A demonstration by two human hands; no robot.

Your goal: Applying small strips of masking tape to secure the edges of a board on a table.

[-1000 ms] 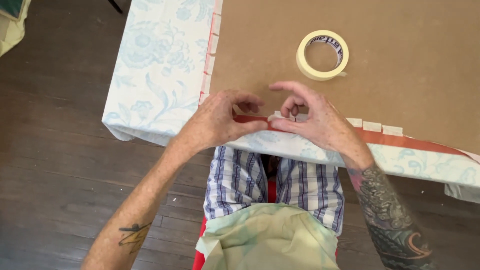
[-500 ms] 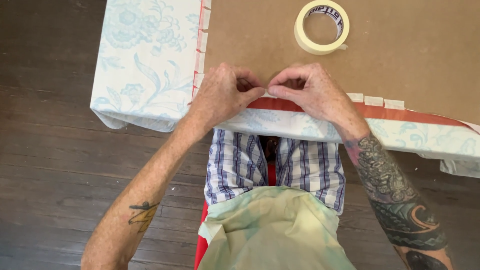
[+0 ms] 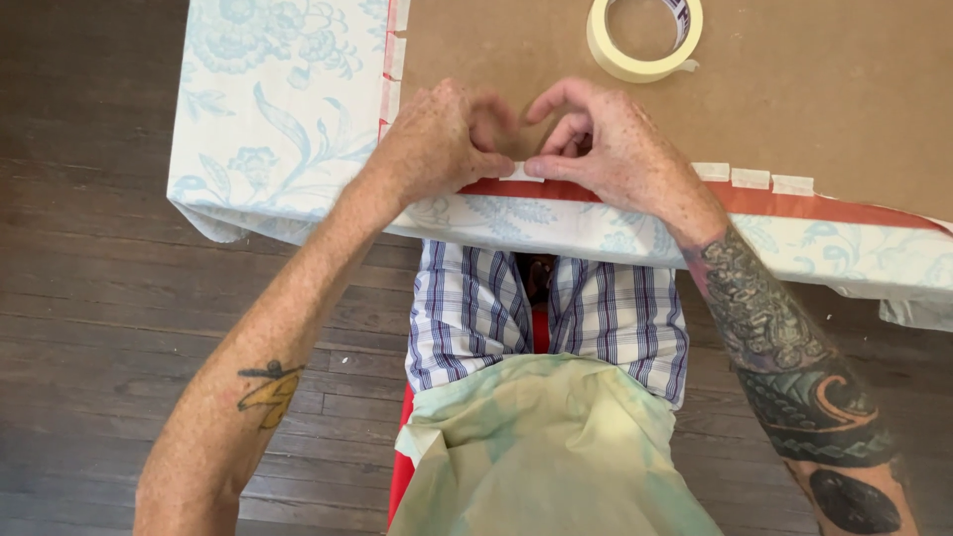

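In the head view, your left hand (image 3: 442, 139) and right hand (image 3: 611, 149) sit side by side at the upper middle of the frame, thumb tips nearly meeting. Between them they press a small piece of pale tape (image 3: 523, 173) down onto the near edge of the brown board (image 3: 824, 89). Both hands are curled, fingers bent inward, pinching and flattening that piece rather than lying flat.

The piece lies where the board meets a red strip (image 3: 794, 201), which runs from under your hands toward the right edge of the frame. Further right along that same edge, three more short pieces (image 3: 751, 178) are already stuck down in a row, just beside each other.

A roll of tape (image 3: 643, 35) lies flat on the board at the top centre, just above your right hand and apart from it; its loose end points to the right.

The board rests on a white cloth with a pale blue flower pattern (image 3: 278, 99), which fills the upper left and hangs over the near edge below your hands. More taped pieces (image 3: 390, 69) run up the board's left side, at the top of the frame.

Below the table edge you see your plaid shirt (image 3: 476, 308) and a pale green apron (image 3: 546, 447). Dark wooden floor (image 3: 89, 298) fills the left side.
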